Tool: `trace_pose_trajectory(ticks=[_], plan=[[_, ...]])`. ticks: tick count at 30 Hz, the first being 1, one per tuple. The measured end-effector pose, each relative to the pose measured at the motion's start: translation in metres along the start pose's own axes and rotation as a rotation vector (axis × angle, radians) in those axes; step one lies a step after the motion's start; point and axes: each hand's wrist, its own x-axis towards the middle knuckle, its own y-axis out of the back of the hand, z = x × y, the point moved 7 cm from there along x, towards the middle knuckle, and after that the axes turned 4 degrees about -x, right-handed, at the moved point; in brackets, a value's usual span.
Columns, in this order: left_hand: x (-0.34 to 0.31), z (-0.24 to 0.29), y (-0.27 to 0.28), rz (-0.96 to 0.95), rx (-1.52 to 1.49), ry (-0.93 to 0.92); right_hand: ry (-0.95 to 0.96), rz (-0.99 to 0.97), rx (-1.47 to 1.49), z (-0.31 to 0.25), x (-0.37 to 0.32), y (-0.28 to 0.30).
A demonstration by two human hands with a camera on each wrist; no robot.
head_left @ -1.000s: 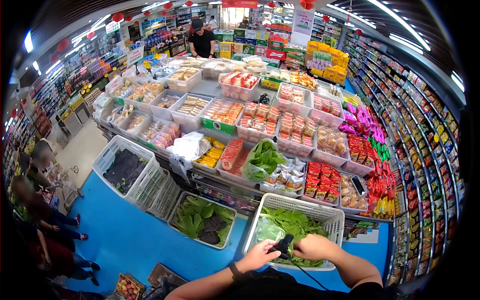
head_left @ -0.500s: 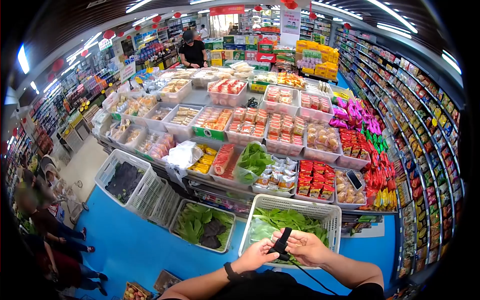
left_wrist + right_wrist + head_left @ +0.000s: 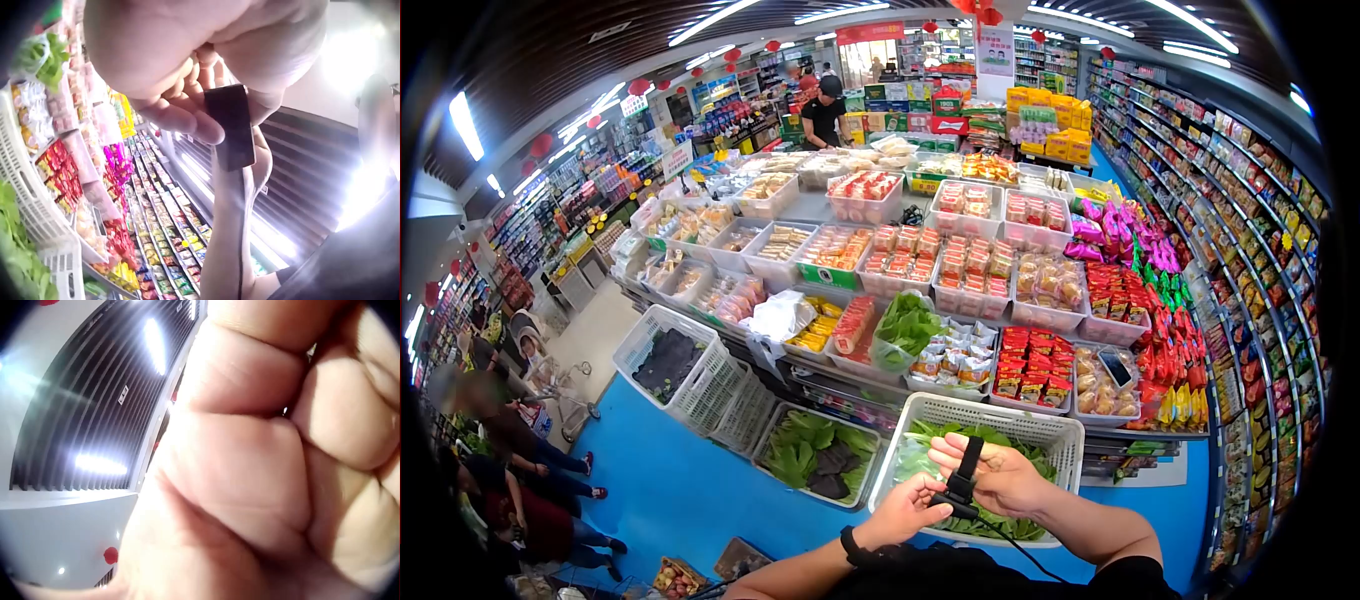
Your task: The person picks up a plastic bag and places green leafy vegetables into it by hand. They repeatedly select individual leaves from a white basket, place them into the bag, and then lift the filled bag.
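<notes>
I see a grey display table, with rows of clear tubs of wrapped snacks on top. Small dark bundle sits on bare grey between tubs. White plastic bag at front edge, left of yellow packets. Pink packets piled toward right end.

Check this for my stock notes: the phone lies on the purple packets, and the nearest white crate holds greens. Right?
Not quite: the phone lies on the buns, as the head view shows. The nearest white crate does hold greens.
</notes>
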Motion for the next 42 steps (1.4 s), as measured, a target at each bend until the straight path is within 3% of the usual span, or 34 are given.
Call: trace_pose_trajectory(ticks=[1,2,3,5,6,7,9,11,13,15,19,21,23,28,30,31,33,34,36,37,39,41,42], plan=[[0.002,0.006,-0.008,-0.012,-0.022,-0.031,-0.008,0.001,-0.042,-0.001,0.002,0.006],[0.005,0.009,-0.015,-0.008,0.011,-0.069,0.021,-0.024,-0.537,-0.005,0.006,0.018],[0.007,0.007,-0.020,-0.002,0.017,-0.070,0.025,-0.031,-0.534,-0.008,0.003,0.022],[0.011,0.006,-0.028,0.012,0.065,-0.106,0.396,-0.106,-1.427,-0.025,-0.008,0.014],[0.013,0.004,-0.033,0.017,0.075,-0.103,0.428,-0.122,-1.503,-0.025,-0.009,0.021],[0.016,0.003,-0.037,0.028,0.116,-0.111,0.438,-0.120,-1.495,-0.025,-0.010,0.028],[0.020,-0.006,-0.043,0.045,0.157,-0.113,0.215,-0.048,-1.124,-0.019,-0.009,0.051],[0.028,-0.023,-0.040,0.105,0.119,-0.024,0.318,-0.062,-1.125,-0.039,-0.012,0.041],[0.035,-0.009,-0.066,0.083,0.048,-0.027,0.079,-0.127,-0.292,-0.037,-0.006,0.042],[0.040,0.019,-0.083,0.101,0.007,-0.152,0.155,-0.118,-0.018,-0.055,-0.004,0.044],[0.047,0.026,-0.077,0.201,0.171,-0.240,0.685,-0.107,-1.154,-0.087,-0.005,0.053],[0.049,0.032,-0.085,0.214,0.260,-0.226,0.641,-0.078,-1.167,-0.092,-0.009,0.053],[0.049,0.042,-0.101,0.224,0.417,-0.288,0.840,0.165,-1.816,-0.111,-0.026,0.036],[0.062,0.034,-0.119,0.173,0.314,-0.348,0.819,0.159,-1.652,-0.138,-0.025,0.019],[0.066,0.039,-0.126,0.116,0.217,-0.384,0.713,0.095,-1.198,-0.143,-0.012,0.026],[0.069,0.043,-0.125,0.167,0.220,-0.401,0.418,0.020,-0.848,-0.139,-0.006,0.033],[0.071,0.056,-0.132,0.140,0.177,-0.379,0.441,0.004,-0.545,-0.145,-0.005,0.031],[0.074,0.064,-0.141,0.118,0.190,-0.438,0.438,0.005,-0.548,-0.143,0.004,0.034],[0.078,0.065,-0.146,0.129,0.230,-0.436,1.082,0.334,-1.406,-0.171,-0.002,0.019],[0.080,0.066,-0.148,0.139,0.275,-0.436,1.081,0.337,-1.409,-0.176,-0.007,0.020],[0.084,0.060,-0.149,0.126,0.310,-0.390,1.127,0.395,-2.195,-0.168,-0.014,0.002],[0.094,0.041,-0.142,0.117,0.293,-0.342,1.178,0.504,-2.219,-0.164,0.002,0.012],[0.098,0.031,-0.146,0.085,0.363,-0.337,1.129,0.415,-2.150,-0.162,0.010,0.013]])
